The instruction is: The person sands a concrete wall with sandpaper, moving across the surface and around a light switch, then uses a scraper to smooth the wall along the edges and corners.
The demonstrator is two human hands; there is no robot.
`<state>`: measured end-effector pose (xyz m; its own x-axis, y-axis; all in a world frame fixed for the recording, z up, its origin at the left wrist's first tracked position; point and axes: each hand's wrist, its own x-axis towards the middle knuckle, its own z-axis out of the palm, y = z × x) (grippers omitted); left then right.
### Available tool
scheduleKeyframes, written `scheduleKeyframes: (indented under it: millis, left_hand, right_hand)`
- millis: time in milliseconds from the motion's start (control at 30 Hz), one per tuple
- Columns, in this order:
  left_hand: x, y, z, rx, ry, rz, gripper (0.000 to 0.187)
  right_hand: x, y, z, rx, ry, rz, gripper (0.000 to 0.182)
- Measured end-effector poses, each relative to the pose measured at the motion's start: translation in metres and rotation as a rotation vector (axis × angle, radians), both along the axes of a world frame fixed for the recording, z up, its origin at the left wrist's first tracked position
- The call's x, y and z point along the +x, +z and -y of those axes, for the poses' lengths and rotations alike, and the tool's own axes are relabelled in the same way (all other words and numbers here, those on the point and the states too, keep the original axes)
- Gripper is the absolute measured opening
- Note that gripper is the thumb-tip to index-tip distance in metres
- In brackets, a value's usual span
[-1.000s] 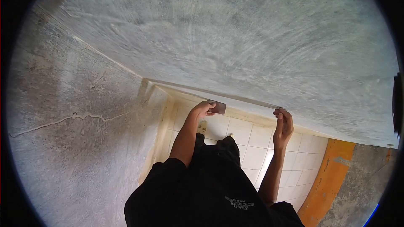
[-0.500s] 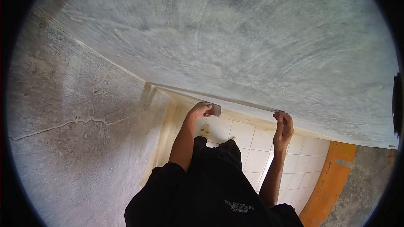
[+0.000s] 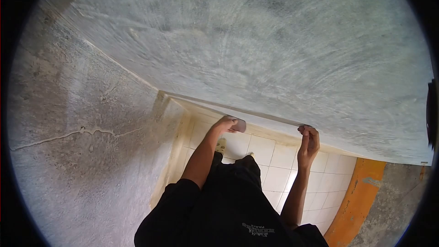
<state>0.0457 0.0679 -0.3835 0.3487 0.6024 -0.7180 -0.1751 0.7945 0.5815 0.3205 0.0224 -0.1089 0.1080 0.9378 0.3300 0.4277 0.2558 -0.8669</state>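
My left hand is closed round one end of a flat brown piece with rounded corners, held just in front of the wall's lower part. A thin dark strip runs along the grey wall from the corner towards my right hand. At the strip's right end, the fingertips of that hand are pinched together against the wall. Whether they grip the strip or some small object is too small to tell.
On the left, a second rough wall with a long crack meets the grey wall at a corner. White floor tiles lie below, with an orange-painted curved edge at the right. My foot stands close to the wall.
My left hand has shifted slightly to the right and down with the brown piece. The right hand keeps its pinch at about the same spot on the wall.
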Motion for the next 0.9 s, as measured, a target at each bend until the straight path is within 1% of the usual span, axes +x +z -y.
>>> scheduleKeyframes:
  millis: [100, 133, 200, 233, 300, 333, 433, 467, 500, 567, 667, 767, 867, 900]
  left_hand:
    - [0.023, 0.001, -0.001, 0.035, 0.029, -0.014, 0.034]
    - [0.027, 0.014, 0.0, 0.002, 0.122, 0.003, 0.034]
    - [0.02, -0.021, -0.004, -0.023, 0.204, 0.124, 0.026]
    - [0.018, -0.023, -0.005, -0.037, 0.243, 0.184, 0.023]
    - [0.022, -0.028, -0.005, -0.045, 0.291, 0.197, 0.026]
    - [0.024, -0.021, -0.005, -0.047, 0.316, 0.203, 0.028]
    - [0.062, 0.027, 0.006, 0.025, 0.471, 0.05, 0.025]
    - [0.072, 0.015, 0.003, 0.007, 0.552, 0.135, 0.025]
    - [0.076, 0.001, 0.002, -0.001, 0.603, 0.159, 0.025]
    - [0.077, 0.0, 0.003, -0.017, 0.702, 0.207, 0.024]
    - [0.073, -0.003, 0.005, -0.053, 0.822, 0.182, 0.026]
    - [0.091, -0.008, 0.002, 0.025, 0.79, 0.1, 0.027]
    - [0.118, -0.012, 0.0, -0.007, 0.922, 0.133, 0.026]
    - [0.123, -0.013, 0.006, 0.016, 0.927, 0.143, 0.026]
  right_hand:
    - [0.0, 0.003, 0.0, -0.009, -0.002, 0.015, 0.014]
    - [0.0, 0.008, 0.0, -0.01, -0.007, 0.041, 0.014]
    - [0.001, 0.011, 0.0, -0.004, -0.004, 0.075, 0.014]
    - [0.003, 0.01, -0.001, 0.004, 0.003, 0.082, 0.014]
    - [0.006, 0.01, 0.002, 0.005, 0.005, 0.078, 0.014]
    - [0.007, 0.011, 0.002, 0.004, 0.002, 0.066, 0.014]
    - [0.011, 0.013, 0.004, -0.003, 0.017, 0.058, 0.014]
    - [0.013, 0.014, 0.004, -0.004, 0.026, 0.062, 0.014]
    - [0.016, 0.016, 0.003, 0.002, 0.042, 0.071, 0.014]
    - [0.023, 0.022, 0.003, 0.011, 0.071, 0.09, 0.014]
    - [0.042, 0.029, 0.004, 0.0, 0.108, 0.097, 0.017]
    - [0.055, 0.033, 0.005, 0.0, 0.103, 0.057, 0.016]
    - [0.068, 0.032, 0.002, 0.026, 0.151, 0.122, 0.016]
    - [0.072, 0.033, 0.002, 0.035, 0.154, 0.133, 0.016]
